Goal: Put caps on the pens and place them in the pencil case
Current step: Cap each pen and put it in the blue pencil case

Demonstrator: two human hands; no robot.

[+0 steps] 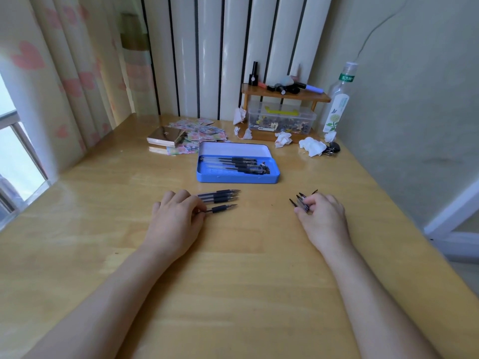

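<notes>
Both hands rest on the wooden desk [233, 268], palms down. The left hand [176, 221] lies over the back ends of a small group of uncapped pens [220, 199], its fingers curled onto them; the nearest pen sits pinched at its fingertips, while the other three lie side by side just beyond, tips pointing toward the right hand. The right hand [321, 218] is closed loosely around a bunch of black pen caps [302, 202], whose clips stick out past the fingers toward the left hand.

Beyond the two hands, roughly midway between them, lies the open blue pencil case [237, 177], a shallow tin with its lid tipped back. Inside it lie several capped black pens [241, 165], stacked along its length.

Farther away, past the right hand, a clear plastic box [281, 120] full of small mixed objects sits under a small wooden shelf [285, 95] that carries cosmetics. A clear bottle [339, 99] stands beside it, and crumpled tissues [311, 146] are scattered in front. Past the left hand, a gold compact [166, 136] rests on a spread of patterned papers [204, 132].
</notes>
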